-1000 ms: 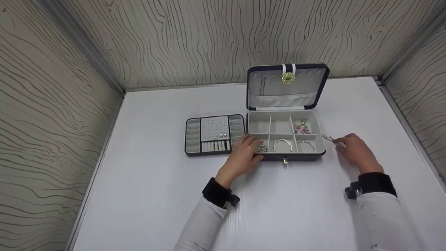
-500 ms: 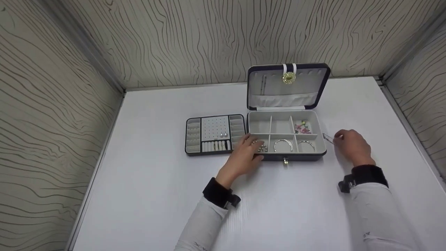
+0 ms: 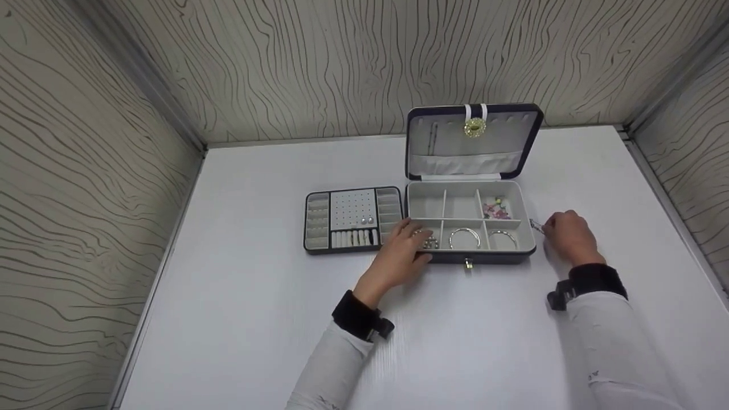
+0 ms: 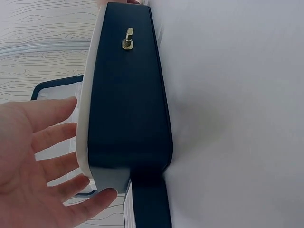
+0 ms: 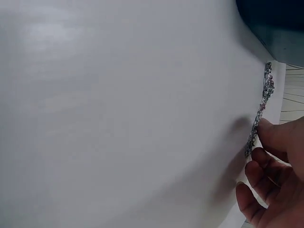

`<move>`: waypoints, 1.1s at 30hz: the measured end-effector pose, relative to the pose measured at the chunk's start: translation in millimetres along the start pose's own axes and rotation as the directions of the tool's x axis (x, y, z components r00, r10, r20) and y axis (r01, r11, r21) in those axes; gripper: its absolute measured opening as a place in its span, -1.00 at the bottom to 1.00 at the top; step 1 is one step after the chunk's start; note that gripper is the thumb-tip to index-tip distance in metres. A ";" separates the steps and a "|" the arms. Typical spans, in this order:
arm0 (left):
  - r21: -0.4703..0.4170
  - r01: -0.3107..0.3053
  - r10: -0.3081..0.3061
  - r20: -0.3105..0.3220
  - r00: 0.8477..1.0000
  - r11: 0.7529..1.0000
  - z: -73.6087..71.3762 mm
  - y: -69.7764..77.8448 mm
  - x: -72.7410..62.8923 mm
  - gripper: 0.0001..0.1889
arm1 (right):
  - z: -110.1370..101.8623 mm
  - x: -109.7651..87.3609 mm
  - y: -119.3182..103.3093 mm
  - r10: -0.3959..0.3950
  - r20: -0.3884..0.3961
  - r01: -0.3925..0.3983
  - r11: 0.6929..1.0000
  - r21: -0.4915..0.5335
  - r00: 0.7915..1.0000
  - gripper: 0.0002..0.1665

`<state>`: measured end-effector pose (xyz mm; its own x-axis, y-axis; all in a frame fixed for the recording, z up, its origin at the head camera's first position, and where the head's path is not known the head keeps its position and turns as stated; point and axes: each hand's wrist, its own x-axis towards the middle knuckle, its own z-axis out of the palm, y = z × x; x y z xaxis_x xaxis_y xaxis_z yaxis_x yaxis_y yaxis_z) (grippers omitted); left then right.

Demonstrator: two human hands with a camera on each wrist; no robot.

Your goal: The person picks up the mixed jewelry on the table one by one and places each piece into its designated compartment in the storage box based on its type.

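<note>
An open dark-blue jewelry box (image 3: 475, 257) shows a pale interior split into several compartments. My left hand (image 3: 394, 259) rests over its front left corner; in the left wrist view the spread fingers (image 4: 57, 137) lie along the box's rim, holding nothing. Beside the box's right side, my right hand (image 3: 571, 236) pinches one end of a silver, stone-set bracelet (image 3: 536, 225). The right wrist view shows the bracelet (image 5: 262, 107) stretching from thumb and fingertips toward the box, a thicker cluster near its far end. Silver bangles (image 3: 464, 238) lie in the front compartments.
A shallow jewelry tray (image 3: 353, 249) with a pair of earrings (image 3: 367, 220) and ring slots stands left of the box. The raised lid (image 3: 418, 145) holds a hanging necklace (image 3: 432, 138). Pink trinkets (image 3: 496, 210) sit in the back right compartment. Walls border the white table (image 3: 245, 319).
My right hand has shifted left and slightly away from me, closer to the box, with the bracelet between its fingers. The left hand has stayed in place.
</note>
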<state>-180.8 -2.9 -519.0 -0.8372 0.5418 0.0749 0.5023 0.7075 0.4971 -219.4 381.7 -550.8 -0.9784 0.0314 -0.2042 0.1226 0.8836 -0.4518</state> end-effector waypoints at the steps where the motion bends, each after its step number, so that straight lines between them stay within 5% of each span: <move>1: 0.000 -0.001 0.001 0.000 1.000 1.000 0.2 0.0 0.1 -0.50 | -0.6 0.2 0.4 -0.004 0.008 0.003 1.000 0.021 1.000 -0.69; 7: -0.011 0.002 -0.002 -0.011 1.000 1.000 0.4 -0.4 0.0 -0.50 | -9.4 -4.9 -3.2 0.015 0.013 -0.018 0.974 0.227 1.000 -0.69; 12: -0.019 -0.002 0.002 -0.016 1.000 1.000 0.3 -0.1 -0.1 -0.50 | -17.2 -13.8 -6.3 0.062 0.023 -0.066 0.888 0.454 0.998 -0.65; 16: -0.028 0.001 -0.002 -0.021 1.000 1.000 0.1 0.4 -0.2 -0.50 | -27.5 -18.5 -11.5 0.062 0.009 -0.057 0.841 0.538 0.998 -0.63; 29: -0.058 -0.019 0.018 -0.033 0.999 0.998 -1.9 -0.9 2.0 -0.51 | -65.9 -35.6 -46.0 -0.084 -0.116 0.125 0.902 0.413 0.990 -0.70; 33: -0.060 -0.027 0.025 -0.037 0.999 0.998 -4.1 -0.6 3.1 -0.51 | -74.3 -41.1 -58.2 -0.090 -0.132 0.138 0.895 0.425 0.987 -0.67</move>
<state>-184.6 -3.5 -515.5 -0.8318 0.5421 0.1189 0.5109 0.6643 0.5456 -198.7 363.7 -451.6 -0.9988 0.0129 -0.0464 0.0450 0.5967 -0.8012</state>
